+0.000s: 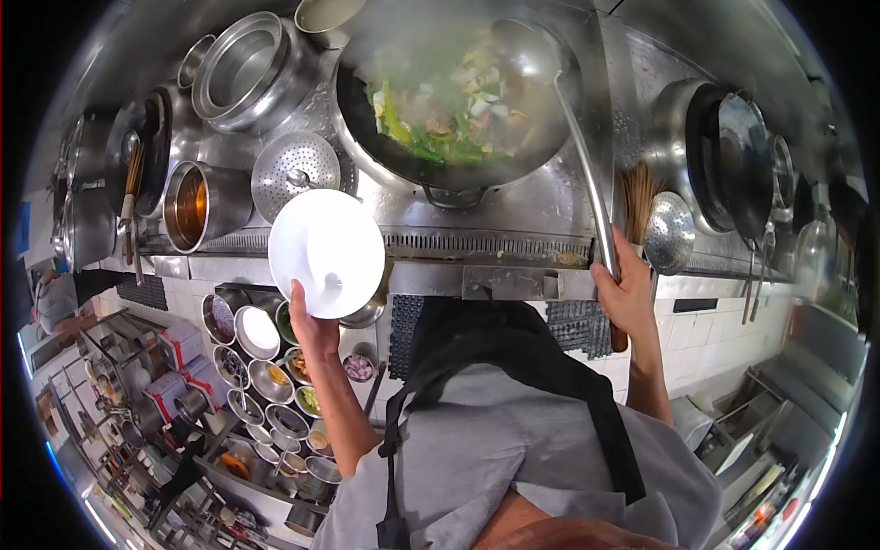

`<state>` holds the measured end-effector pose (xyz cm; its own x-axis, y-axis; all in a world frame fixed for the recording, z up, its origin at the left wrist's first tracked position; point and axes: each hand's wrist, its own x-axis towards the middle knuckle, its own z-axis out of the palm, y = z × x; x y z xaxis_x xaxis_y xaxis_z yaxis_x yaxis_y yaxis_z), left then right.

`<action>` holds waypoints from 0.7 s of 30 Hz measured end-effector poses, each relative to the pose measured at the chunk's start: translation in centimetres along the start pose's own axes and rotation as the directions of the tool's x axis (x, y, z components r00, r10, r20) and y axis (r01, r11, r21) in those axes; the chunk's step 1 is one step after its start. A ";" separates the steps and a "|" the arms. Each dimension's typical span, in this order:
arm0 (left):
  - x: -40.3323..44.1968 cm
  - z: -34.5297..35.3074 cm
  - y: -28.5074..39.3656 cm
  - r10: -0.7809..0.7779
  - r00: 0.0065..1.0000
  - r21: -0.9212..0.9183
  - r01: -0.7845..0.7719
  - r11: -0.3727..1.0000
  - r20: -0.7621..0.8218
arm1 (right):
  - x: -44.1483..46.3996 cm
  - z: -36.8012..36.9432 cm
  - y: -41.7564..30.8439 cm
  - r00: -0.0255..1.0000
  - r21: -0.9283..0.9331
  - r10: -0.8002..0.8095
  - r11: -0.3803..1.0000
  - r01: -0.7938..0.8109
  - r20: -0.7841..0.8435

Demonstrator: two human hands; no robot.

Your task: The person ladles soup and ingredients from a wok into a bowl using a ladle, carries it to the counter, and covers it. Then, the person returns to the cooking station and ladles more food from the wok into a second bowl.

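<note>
In my left hand [314, 328] is a white plate [312, 234], gripped at its near edge and tilted so its face shows. My right hand [629, 291] is wrapped round the handle of a long metal ladle [587, 156]. The bowl of the ladle rests at the right inside of a large dark wok [357, 137], partly blurred by steam. Chopped green and white vegetables [449, 110] lie in the wok. Just beyond the plate sits a round perforated strainer [284, 165] on the steel counter.
A metal pot of amber liquid [191, 209] and a large steel pot [243, 73] stand left. At right are a bamboo brush [637, 197], a perforated skimmer [669, 234] and a dark pan [741, 165]. Several bowls of ingredients, including chopped purple pieces [358, 368], sit lower left.
</note>
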<state>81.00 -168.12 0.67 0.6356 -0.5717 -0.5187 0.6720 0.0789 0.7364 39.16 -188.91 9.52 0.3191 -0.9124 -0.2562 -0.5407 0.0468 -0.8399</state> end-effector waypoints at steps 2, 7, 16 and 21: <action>0.2 -0.4 -0.4 -0.018 1.000 -0.023 0.018 1.000 -0.008 | -0.2 0.3 -2.3 0.961 0.228 0.223 0.939 -0.258 0.165; -0.2 -0.2 -1.1 -0.046 0.999 -0.015 0.046 0.999 -0.014 | 1.8 4.8 -2.0 0.939 0.257 0.193 0.928 -0.268 0.284; -1.8 -2.0 -2.5 -0.051 0.998 -0.035 0.050 0.998 -0.029 | 3.6 7.9 -2.7 0.944 -0.096 0.205 0.978 -0.186 0.259; -2.1 -2.6 -2.6 -0.063 0.997 -0.035 0.062 0.998 -0.045 | 5.4 10.6 3.2 0.894 -0.281 -0.447 0.853 0.439 0.037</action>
<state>78.92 -164.99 -1.29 0.6084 -0.5383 -0.5831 0.7225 0.0717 0.6876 47.40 -189.42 0.39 0.5561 -0.8210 0.1291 -0.5402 -0.4751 -0.6946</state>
